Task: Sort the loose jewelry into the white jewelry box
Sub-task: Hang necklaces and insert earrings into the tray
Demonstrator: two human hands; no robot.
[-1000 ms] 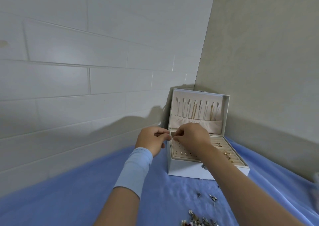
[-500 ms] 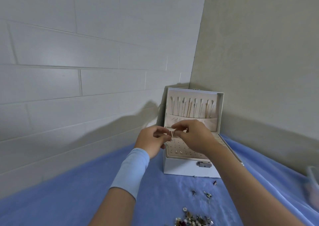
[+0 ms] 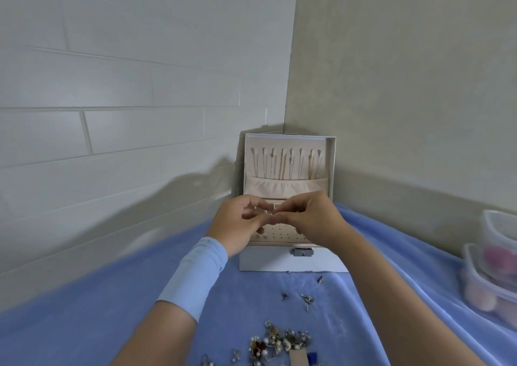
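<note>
Head view. Both grips are meeting fingertip to fingertip: the left grip and the right grip are together pinching a tiny piece, too small to identify, probably an earring stud. The fingers of each are curling inward around the pinch; neither grip is spreading. Compared with a second ago, the two grips are remaining joined on that piece over the same spot, while the camera is now facing the box front squarely. By this reading the piece is not yet seated and is still being readied for a hole.

Directly beneath the pinch, and apart from it, the perforated earring panel is lying inside the white jewelry box, with pearl studs already sitting near its left side. Behind the grips the open lid is standing upright, and necklaces are hanging in it above a gathered pouch.

The box is occupying the far corner of the bench, on a blue cloth. At the near edge a heap of loose jewelry is waiting, with stray pieces lying between heap and box, so much sorting is evidently remaining. Clear plastic containers are sitting stacked at the right edge.
</note>
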